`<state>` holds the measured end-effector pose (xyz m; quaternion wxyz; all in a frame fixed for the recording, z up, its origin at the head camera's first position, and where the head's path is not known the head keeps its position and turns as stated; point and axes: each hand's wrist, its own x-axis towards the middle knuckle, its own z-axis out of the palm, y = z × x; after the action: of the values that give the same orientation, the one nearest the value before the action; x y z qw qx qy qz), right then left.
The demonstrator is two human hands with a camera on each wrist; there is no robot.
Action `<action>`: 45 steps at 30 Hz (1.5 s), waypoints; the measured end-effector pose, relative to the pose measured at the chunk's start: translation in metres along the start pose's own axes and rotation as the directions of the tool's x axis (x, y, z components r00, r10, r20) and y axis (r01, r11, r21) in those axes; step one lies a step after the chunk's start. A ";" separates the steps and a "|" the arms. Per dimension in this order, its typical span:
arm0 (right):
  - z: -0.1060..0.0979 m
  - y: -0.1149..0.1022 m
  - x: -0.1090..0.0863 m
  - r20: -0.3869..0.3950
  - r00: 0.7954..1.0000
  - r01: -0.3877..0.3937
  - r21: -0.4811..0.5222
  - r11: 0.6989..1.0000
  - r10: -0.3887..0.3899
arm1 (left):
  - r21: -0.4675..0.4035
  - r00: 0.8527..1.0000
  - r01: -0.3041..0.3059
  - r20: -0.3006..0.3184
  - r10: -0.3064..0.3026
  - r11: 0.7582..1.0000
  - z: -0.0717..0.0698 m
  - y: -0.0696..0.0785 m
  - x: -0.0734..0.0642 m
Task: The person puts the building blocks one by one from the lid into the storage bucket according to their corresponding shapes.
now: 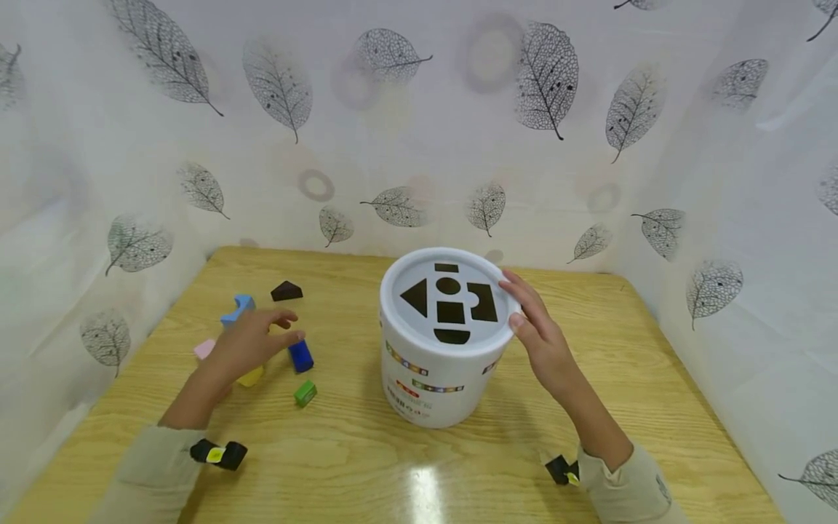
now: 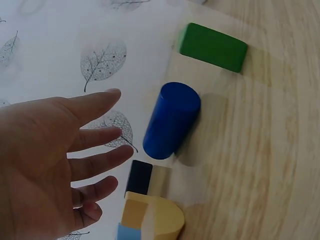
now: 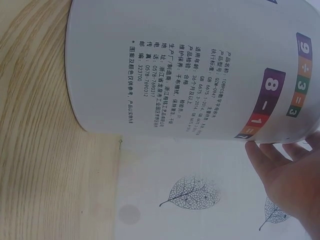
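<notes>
My left hand (image 1: 249, 342) hovers over the loose blocks with its fingers apart and nothing in them. Its thumb and fingertips are close to a blue cylinder block (image 2: 172, 120), which lies on the table. Beyond the cylinder lies a green rectangular block (image 2: 214, 47). A yellow block (image 2: 162, 220) with a rounded side is partly hidden by the hand in the head view. My right hand (image 1: 543, 342) rests on the rim of a white bucket (image 1: 393, 349), thumb and fingertips against its edge. The bucket stands upright, its grey lid (image 1: 415, 327) cut with shaped holes.
A light blue notched block (image 1: 238, 309), a pink block (image 1: 204, 349) and a dark brown wedge (image 1: 286, 292) lie around the left hand. Leaf-printed sheeting (image 1: 406, 131) walls the wooden table (image 1: 353, 466) at the back and both sides.
</notes>
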<state>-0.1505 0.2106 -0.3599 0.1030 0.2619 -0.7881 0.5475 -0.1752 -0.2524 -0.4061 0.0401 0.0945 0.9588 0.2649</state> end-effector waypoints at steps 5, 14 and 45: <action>0.001 0.000 0.000 0.001 1.000 -0.003 -0.005 1.000 0.003 | 0.039 0.997 0.059 0.044 -0.061 0.997 0.007 -0.008 0.001; 0.001 -0.002 0.000 0.000 1.000 0.004 -0.002 1.000 -0.004 | 0.116 0.995 0.079 0.059 -0.086 0.990 0.012 -0.008 0.006; 0.001 -0.004 0.000 -0.006 1.000 -0.013 -0.014 1.000 0.012 | -0.222 0.999 0.007 0.034 0.000 0.975 0.013 -0.005 0.012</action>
<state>-0.1478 0.2087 -0.3568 0.1036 0.2547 -0.7931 0.5435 -0.1856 -0.2476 -0.4197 0.0670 0.0920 0.9226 0.3687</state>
